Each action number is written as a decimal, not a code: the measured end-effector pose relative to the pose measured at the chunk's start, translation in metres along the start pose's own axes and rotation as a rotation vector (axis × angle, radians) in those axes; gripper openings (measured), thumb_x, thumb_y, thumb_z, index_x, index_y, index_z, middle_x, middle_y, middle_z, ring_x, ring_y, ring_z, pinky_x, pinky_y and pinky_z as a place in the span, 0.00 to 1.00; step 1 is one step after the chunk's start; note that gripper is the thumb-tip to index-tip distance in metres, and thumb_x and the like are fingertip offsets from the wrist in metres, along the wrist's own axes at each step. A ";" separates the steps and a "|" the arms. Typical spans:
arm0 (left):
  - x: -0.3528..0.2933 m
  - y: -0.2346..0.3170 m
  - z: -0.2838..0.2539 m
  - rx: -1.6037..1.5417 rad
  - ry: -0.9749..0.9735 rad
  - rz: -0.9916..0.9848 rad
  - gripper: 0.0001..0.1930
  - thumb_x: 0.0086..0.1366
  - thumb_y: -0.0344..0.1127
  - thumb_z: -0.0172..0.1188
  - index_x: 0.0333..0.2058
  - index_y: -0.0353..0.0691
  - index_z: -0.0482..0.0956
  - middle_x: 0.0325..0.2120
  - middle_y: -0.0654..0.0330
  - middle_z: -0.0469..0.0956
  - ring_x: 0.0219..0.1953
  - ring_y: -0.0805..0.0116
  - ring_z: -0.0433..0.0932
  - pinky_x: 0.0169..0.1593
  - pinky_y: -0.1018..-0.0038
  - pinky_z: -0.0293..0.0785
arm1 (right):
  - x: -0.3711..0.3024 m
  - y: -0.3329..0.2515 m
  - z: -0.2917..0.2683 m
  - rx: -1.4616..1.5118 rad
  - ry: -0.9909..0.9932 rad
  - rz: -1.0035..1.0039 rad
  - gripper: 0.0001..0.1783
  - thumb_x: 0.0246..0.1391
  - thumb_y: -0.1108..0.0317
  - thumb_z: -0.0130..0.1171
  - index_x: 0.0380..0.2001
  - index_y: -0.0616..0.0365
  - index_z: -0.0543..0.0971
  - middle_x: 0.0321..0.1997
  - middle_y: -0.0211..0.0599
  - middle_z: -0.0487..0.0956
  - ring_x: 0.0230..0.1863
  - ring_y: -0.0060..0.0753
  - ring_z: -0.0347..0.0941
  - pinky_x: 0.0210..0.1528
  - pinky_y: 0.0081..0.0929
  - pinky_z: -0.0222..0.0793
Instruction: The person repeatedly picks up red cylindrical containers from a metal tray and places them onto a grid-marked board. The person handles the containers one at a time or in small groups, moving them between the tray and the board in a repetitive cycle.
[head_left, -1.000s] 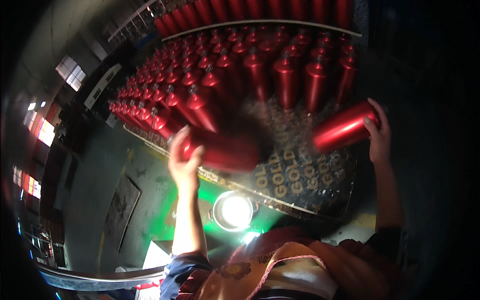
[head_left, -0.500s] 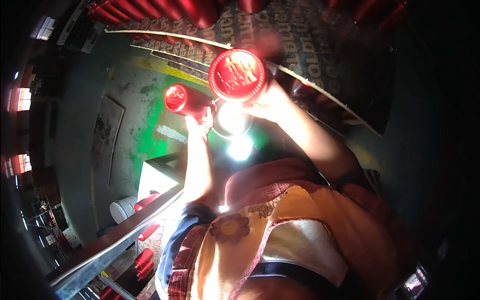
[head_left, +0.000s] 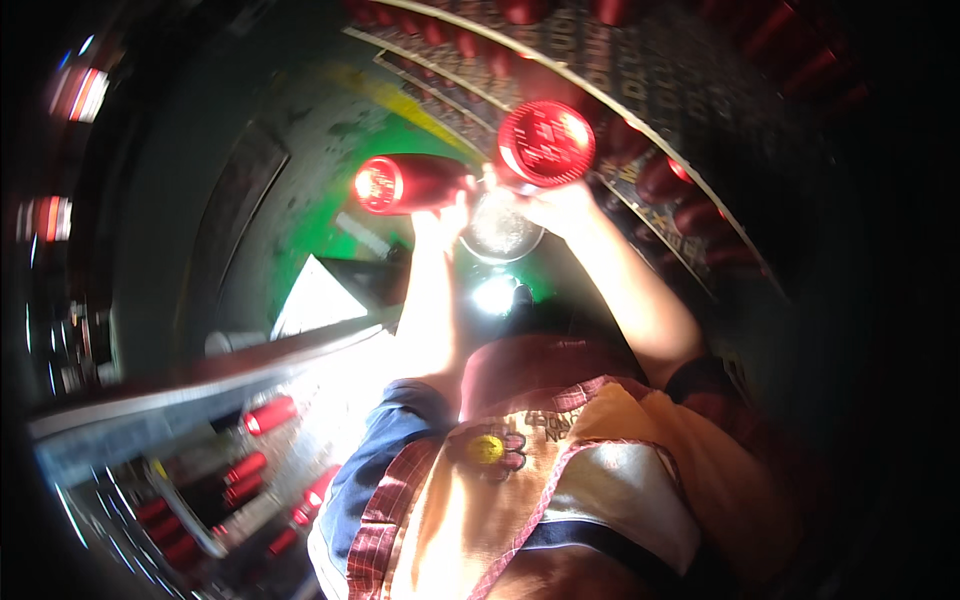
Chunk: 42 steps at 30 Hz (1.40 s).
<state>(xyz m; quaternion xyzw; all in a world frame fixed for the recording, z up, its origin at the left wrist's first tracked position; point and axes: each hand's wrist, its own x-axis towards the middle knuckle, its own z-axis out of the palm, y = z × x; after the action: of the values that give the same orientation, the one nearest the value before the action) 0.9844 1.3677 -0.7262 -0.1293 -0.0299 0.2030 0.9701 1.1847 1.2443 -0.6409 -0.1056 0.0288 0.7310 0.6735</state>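
My left hand [head_left: 438,222] is closed round a shiny red metal bottle [head_left: 425,184] that lies nearly sideways, its bright round base pointing left. In my right hand [head_left: 566,207] is a second red bottle [head_left: 546,143], held by its lower side as seen here, with the ribbed rim and embossed base turned up toward me. The fingers are partly hidden behind the bottles. Below and between the hands, a round, brightly lit, clear or pale thing [head_left: 503,225] shows; its kind I cannot make out.
Dark printed boards [head_left: 640,110] carrying several red bottles [head_left: 662,180] rise in layers ahead and to the right. On my left, a metal-edged bench [head_left: 190,395] holds more red bottles [head_left: 268,415]. A white angular panel [head_left: 318,300] stands beyond it, over a green-stained floor [head_left: 350,180].
My view has swung, so the boards and the left bench appear turned. Both bottles stay in my hands and appear farther right; the left one now lies more sideways and the two are closer together.
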 end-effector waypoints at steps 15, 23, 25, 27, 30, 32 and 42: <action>-0.457 -0.269 0.056 0.858 1.002 1.111 0.24 0.64 0.49 0.62 0.49 0.34 0.75 0.39 0.55 0.81 0.34 0.67 0.83 0.37 0.67 0.83 | -0.181 0.100 -0.110 -0.202 -0.189 0.447 0.25 0.65 0.48 0.46 0.62 0.40 0.72 0.54 0.49 0.77 0.54 0.54 0.75 0.53 0.48 0.77; -0.730 -0.305 0.122 1.214 1.779 1.747 0.15 0.63 0.38 0.64 0.45 0.37 0.84 0.40 0.62 0.82 0.44 0.71 0.79 0.52 0.75 0.74 | -0.168 0.261 -0.034 -0.414 -0.254 0.508 0.27 0.63 0.51 0.53 0.64 0.44 0.70 0.61 0.39 0.74 0.60 0.45 0.71 0.62 0.47 0.69; -0.786 -0.274 0.116 1.362 1.931 1.841 0.14 0.59 0.36 0.67 0.44 0.38 0.85 0.40 0.61 0.82 0.44 0.70 0.80 0.53 0.75 0.73 | -0.160 0.317 -0.011 -0.398 -0.278 0.489 0.27 0.63 0.52 0.54 0.64 0.43 0.70 0.62 0.41 0.74 0.62 0.45 0.69 0.63 0.47 0.68; -0.824 -0.229 0.098 1.619 2.029 1.892 0.15 0.55 0.36 0.70 0.42 0.44 0.86 0.43 0.56 0.80 0.47 0.63 0.79 0.53 0.73 0.73 | -0.149 0.367 0.023 -0.463 -0.341 0.432 0.28 0.62 0.52 0.56 0.64 0.44 0.69 0.62 0.40 0.74 0.62 0.45 0.69 0.64 0.46 0.68; -0.846 -0.158 0.063 1.929 2.138 1.864 0.16 0.50 0.37 0.72 0.40 0.50 0.87 0.47 0.59 0.78 0.49 0.58 0.75 0.54 0.68 0.72 | -0.123 0.440 0.082 -0.685 -0.300 0.214 0.31 0.61 0.52 0.57 0.65 0.48 0.67 0.60 0.41 0.74 0.60 0.44 0.71 0.63 0.45 0.69; -0.845 -0.128 0.047 1.929 2.022 1.808 0.16 0.49 0.38 0.72 0.39 0.56 0.88 0.50 0.62 0.77 0.52 0.56 0.72 0.55 0.66 0.72 | -0.107 0.483 0.115 -0.968 -0.327 -0.025 0.31 0.61 0.55 0.58 0.66 0.50 0.66 0.59 0.40 0.74 0.57 0.41 0.73 0.62 0.42 0.70; -0.793 -0.152 0.038 2.092 1.826 1.960 0.18 0.47 0.27 0.72 0.39 0.53 0.88 0.59 0.55 0.72 0.59 0.49 0.68 0.59 0.61 0.70 | 0.010 0.627 0.135 -1.836 -0.803 -0.896 0.25 0.45 0.67 0.74 0.50 0.44 0.82 0.57 0.48 0.70 0.63 0.47 0.64 0.64 0.36 0.62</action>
<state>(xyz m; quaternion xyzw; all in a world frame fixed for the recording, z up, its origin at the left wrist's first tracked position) 0.3127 0.9241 -0.6540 -0.4837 -0.7185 -0.4781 0.1455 0.5470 1.2215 -0.5739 -0.3219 -0.7889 0.1442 0.5032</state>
